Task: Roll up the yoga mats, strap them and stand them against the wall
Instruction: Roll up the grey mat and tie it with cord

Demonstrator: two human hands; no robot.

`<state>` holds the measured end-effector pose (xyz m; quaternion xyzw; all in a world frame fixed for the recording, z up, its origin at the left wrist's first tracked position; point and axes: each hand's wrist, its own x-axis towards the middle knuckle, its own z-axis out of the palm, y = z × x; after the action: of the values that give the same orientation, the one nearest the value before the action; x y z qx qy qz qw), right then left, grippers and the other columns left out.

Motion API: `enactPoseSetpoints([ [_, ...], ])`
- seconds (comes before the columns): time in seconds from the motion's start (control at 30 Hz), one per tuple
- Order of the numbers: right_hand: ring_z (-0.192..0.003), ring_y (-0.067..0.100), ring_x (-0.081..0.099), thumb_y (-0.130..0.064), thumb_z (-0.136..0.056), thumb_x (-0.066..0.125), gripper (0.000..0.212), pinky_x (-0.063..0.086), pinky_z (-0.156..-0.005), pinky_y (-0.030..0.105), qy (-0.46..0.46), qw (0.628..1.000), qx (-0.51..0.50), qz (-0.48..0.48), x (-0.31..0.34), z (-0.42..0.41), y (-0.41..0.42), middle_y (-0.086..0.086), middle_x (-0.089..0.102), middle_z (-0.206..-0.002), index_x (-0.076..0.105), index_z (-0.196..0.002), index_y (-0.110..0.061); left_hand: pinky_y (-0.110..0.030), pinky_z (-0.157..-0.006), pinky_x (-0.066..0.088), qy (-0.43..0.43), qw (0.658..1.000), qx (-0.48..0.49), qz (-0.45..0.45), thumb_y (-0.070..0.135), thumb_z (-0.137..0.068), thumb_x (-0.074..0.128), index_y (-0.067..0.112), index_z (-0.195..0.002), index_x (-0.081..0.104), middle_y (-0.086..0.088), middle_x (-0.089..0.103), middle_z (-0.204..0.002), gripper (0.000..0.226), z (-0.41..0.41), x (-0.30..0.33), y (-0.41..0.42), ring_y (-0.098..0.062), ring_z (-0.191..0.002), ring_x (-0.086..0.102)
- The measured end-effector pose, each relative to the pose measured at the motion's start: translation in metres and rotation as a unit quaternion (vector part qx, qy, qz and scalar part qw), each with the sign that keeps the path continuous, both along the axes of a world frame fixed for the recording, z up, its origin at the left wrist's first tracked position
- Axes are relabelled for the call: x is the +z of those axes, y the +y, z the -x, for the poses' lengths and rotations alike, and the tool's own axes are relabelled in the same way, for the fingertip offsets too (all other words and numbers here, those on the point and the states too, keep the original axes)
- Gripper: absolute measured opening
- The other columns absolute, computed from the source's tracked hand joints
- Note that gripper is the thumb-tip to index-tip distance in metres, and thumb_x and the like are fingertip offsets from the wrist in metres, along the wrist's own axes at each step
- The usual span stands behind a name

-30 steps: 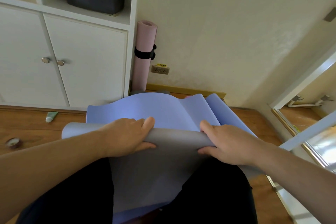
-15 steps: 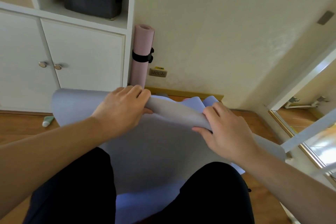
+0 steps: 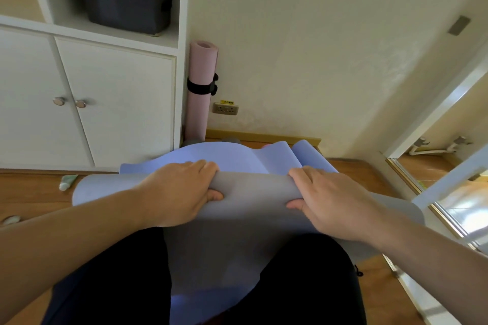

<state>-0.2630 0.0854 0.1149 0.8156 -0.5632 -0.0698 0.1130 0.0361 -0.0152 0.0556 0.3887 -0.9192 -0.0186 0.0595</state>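
both hands, left [image 3: 182, 192] and right [image 3: 332, 200], curl their fingers [image 3: 208, 166] over the blue mat's [image 3: 253, 187] folded edge, thumbs beneath, likely to start a tight roll.

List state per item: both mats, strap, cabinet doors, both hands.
blue mat: partly rolled, far end rumpled on floor
pink mat: rolled, upright against wall
black strap: fastened round pink mat
cabinet doors: closed
left hand: grips the blue mat's roll
right hand: grips the blue mat's roll
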Motion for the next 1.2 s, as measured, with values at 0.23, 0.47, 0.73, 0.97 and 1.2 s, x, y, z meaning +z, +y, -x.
enactPoseSetpoints([
  [0.23,-0.078,0.016,0.056,-0.075,-0.098,0.036,0.041,0.05,-0.071,0.037,0.015,0.995,-0.01,-0.103,0.012,-0.008,0.003,-0.01,0.057,-0.099,0.025,-0.105,-0.036,-0.037,-0.082,0.052,-0.041,0.997,-0.06,0.031,0.088,-0.088,0.025,0.032,-0.121,0.04,0.012,0.056,-0.105,0.068,-0.008,-0.002,0.006,-0.013,-0.087,0.059],
  [0.47,-0.072,0.006,0.057,-0.067,-0.091,0.069,0.054,0.038,-0.058,0.025,-0.041,0.976,-0.072,-0.201,0.023,-0.009,-0.002,-0.01,0.058,-0.083,0.026,-0.106,-0.039,-0.037,-0.075,0.055,-0.034,0.997,-0.075,0.006,0.082,-0.095,0.026,0.036,-0.112,0.022,0.01,0.062,-0.095,0.05,-0.009,-0.007,0.003,-0.013,-0.076,0.062],
  [0.73,-0.085,0.005,0.057,-0.06,-0.092,0.07,0.034,0.044,-0.07,0.029,-0.126,0.968,-0.087,-0.197,0.017,-0.003,-0.009,-0.015,0.058,-0.089,0.043,-0.096,-0.04,-0.036,-0.081,0.049,-0.016,0.994,-0.039,-0.096,0.076,-0.096,0.046,0.042,-0.102,0.031,0.014,0.055,-0.086,0.038,-0.007,-0.003,0.003,-0.009,-0.083,0.057],
  [0.97,-0.098,0.011,0.055,-0.06,-0.096,0.064,0.028,0.047,-0.081,0.036,-0.085,0.98,-0.114,-0.14,0.005,-0.01,-0.011,-0.014,0.058,-0.106,0.049,-0.104,-0.038,-0.034,-0.09,0.048,0.007,0.999,0.007,-0.037,0.077,-0.093,0.048,0.036,-0.113,0.041,0.013,0.047,-0.109,0.046,-0.005,-0.01,0.009,-0.013,-0.102,0.052],
  [1.2,-0.09,0.006,0.059,-0.048,-0.105,0.06,0.024,0.042,-0.073,0.024,-0.156,0.955,-0.127,-0.217,-0.001,-0.01,-0.008,-0.016,0.059,-0.095,0.037,-0.11,-0.043,-0.039,-0.086,0.051,-0.045,0.998,-0.026,0.029,0.061,-0.102,0.043,0.028,-0.125,0.039,0.004,0.056,-0.113,0.041,-0.004,-0.02,0.011,-0.02,-0.099,0.06],
])
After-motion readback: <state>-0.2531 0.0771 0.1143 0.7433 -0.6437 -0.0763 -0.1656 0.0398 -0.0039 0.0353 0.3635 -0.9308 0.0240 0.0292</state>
